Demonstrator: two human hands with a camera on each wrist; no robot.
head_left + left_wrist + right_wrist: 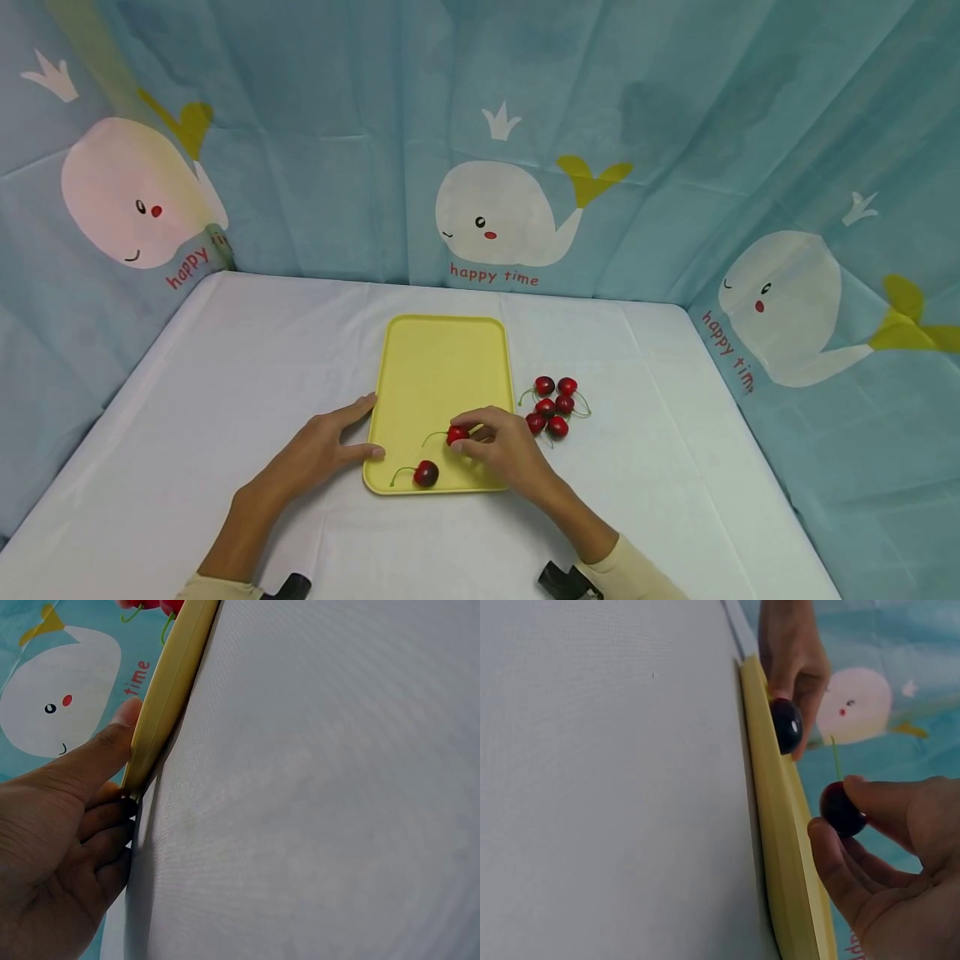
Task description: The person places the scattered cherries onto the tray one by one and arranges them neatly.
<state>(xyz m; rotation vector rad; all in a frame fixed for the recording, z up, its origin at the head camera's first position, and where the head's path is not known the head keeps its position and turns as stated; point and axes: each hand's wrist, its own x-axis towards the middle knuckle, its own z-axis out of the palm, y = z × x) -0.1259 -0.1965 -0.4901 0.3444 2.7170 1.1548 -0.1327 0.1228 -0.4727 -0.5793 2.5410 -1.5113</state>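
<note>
My right hand pinches a red cherry between thumb and fingertips, its green stem pointing left. The cherry is held over the front part of a yellow rectangular tray; the right wrist view shows this cherry dark between the fingers. Another cherry with a curved stem lies in the tray near its front edge. At the tray's left side, my left hand holds the edge, thumb over the rim. Its other fingers bend against the outer side.
Several cherries with stems lie in a cluster on the white tablecloth, just right of the tray. Blue curtains printed with whales stand behind the table and along both sides.
</note>
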